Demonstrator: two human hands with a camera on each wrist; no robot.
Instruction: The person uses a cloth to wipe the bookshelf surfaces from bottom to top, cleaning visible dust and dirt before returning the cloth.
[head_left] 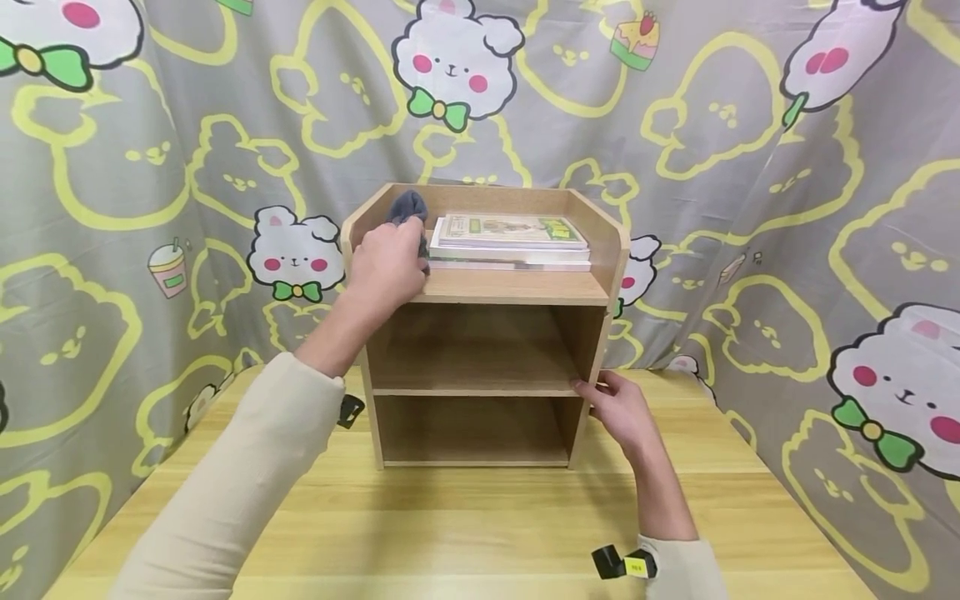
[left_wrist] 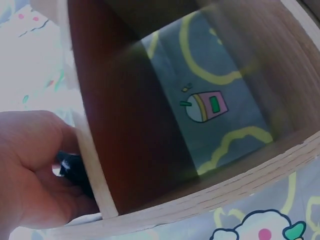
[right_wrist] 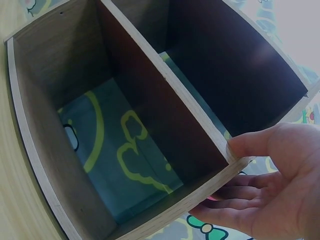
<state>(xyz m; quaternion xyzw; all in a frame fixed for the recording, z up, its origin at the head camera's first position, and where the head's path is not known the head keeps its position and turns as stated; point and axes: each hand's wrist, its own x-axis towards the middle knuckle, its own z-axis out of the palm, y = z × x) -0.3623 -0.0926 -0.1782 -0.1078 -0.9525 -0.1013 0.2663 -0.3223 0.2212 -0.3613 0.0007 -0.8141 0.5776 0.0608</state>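
Observation:
A small wooden shelf unit [head_left: 513,287] with two open compartments stands upright on the table. My left hand [head_left: 386,262] holds a dark grey cloth [head_left: 408,207] on the top board, near the left side wall. In the left wrist view, that hand is seen at the board's front edge, with part of the dark cloth [left_wrist: 75,172] under the fingers. Low on the right side, my right hand [head_left: 622,412] grips the unit's side panel. Its thumb lies at the front end of the middle board [right_wrist: 195,110], and the other fingers are around the panel's outer face.
A stack of several books [head_left: 510,237] lies on the top board, right of the cloth. The wooden table [head_left: 465,533] extends around the unit. A patterned grey curtain [head_left: 247,150] hangs behind and at both sides. Black wrist mounts [head_left: 609,562] are on the arms.

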